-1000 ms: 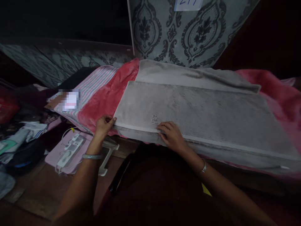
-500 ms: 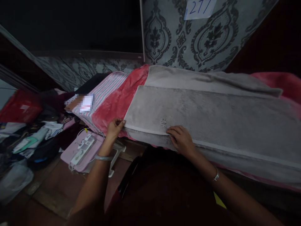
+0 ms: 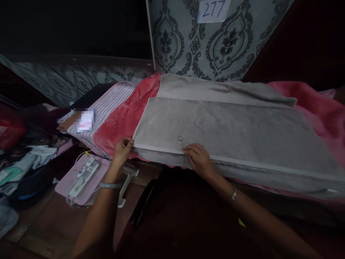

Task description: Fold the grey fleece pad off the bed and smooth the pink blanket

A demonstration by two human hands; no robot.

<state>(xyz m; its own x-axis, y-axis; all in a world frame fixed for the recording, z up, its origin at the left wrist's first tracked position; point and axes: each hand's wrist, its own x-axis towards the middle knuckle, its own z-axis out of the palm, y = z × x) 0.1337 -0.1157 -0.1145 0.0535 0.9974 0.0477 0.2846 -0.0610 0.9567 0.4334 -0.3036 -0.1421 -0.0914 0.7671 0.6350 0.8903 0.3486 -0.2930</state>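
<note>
My left hand pinches the near left corner of the grey cloth, which stretches from centre to right of the frame.

My right hand bends its fingers close together at the near edge; whether they grip it I cannot tell. The cloth is plush, folded long and fairly flat, a pale strip along that edge, a small silvery ornament by my right fingertips. It lies over a red blanket, with striped fabric further left. Lower left, a power strip rests on a pink board, near heaped clothes. Behind, patterned wallpaper bears a paper marked 277, beside a dark screen, upper left.
</note>
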